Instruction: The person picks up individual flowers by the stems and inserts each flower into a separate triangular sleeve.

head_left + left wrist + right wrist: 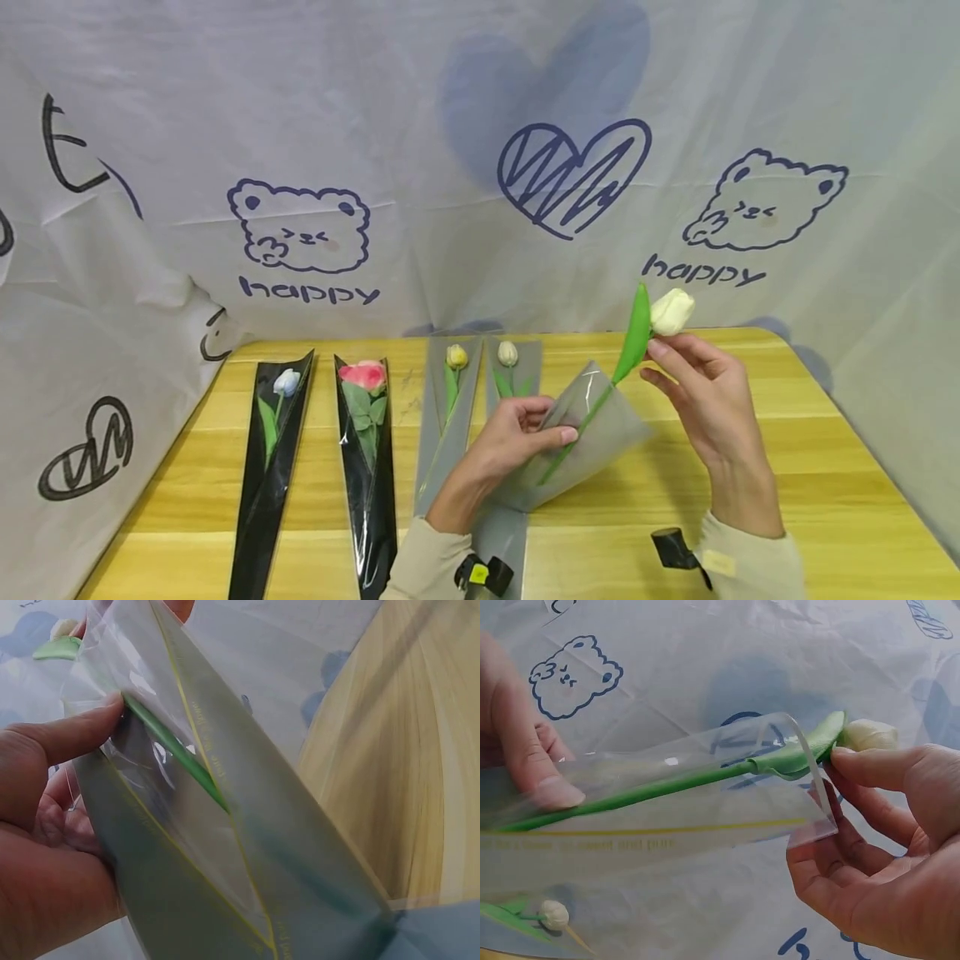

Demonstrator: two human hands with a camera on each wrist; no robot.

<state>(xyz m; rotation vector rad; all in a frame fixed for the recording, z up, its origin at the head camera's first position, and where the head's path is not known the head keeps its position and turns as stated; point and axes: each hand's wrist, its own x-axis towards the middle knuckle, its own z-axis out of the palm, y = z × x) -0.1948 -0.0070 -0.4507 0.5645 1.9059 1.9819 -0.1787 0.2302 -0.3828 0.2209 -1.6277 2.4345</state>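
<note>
In the head view my right hand (708, 400) pinches a white artificial tulip (672, 312) just under its bloom, thumb against the fingers. Its green stem runs down inside a grey translucent flower sleeve (611, 437), while the bloom and most of the leaf stand out past the mouth. My left hand (504, 446) grips this sleeve partway along, thumb on the front over the stem. Seen from the left wrist, the sleeve (322, 870) has gold lettered edges around a clear panel. In the right wrist view, right fingers (855, 881) lie at the sleeve's open end.
Two black-sleeved flowers, a pale blue tulip (287, 382) and a pink rose (363, 377), lie at the left of the wooden table (825, 467). Beside them lie a yellow tulip (457, 357) and another white tulip (507, 353) in grey sleeves. A printed cloth (420, 125) hangs behind.
</note>
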